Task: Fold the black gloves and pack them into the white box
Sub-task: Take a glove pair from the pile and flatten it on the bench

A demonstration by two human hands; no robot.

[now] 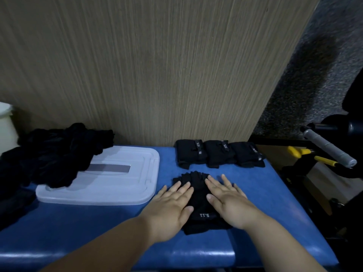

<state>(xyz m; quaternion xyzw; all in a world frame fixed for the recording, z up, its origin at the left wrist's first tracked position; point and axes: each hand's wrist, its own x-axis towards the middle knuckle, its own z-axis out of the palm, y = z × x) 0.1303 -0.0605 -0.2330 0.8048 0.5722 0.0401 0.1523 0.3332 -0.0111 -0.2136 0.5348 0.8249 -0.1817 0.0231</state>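
A black glove (199, 199) lies flat on the blue padded table (98, 228), fingers pointing away, a white logo at its cuff. My left hand (172, 205) presses on its left side with straight fingers. My right hand (227, 201) presses flat on its right side. Behind it, three folded black gloves (218, 153) sit in a row against the wall. A heap of unfolded black gloves (47, 154) lies at the left, partly over a white lid (110, 183) that rests flat on the table. The box body itself I cannot make out.
A wood-grain wall (157, 65) stands right behind the table. At the far left edge is a white container (5, 122). To the right, past the table's edge, stands black equipment with a grey-wrapped handle (330, 148) and yellow-handled tools (308, 154).
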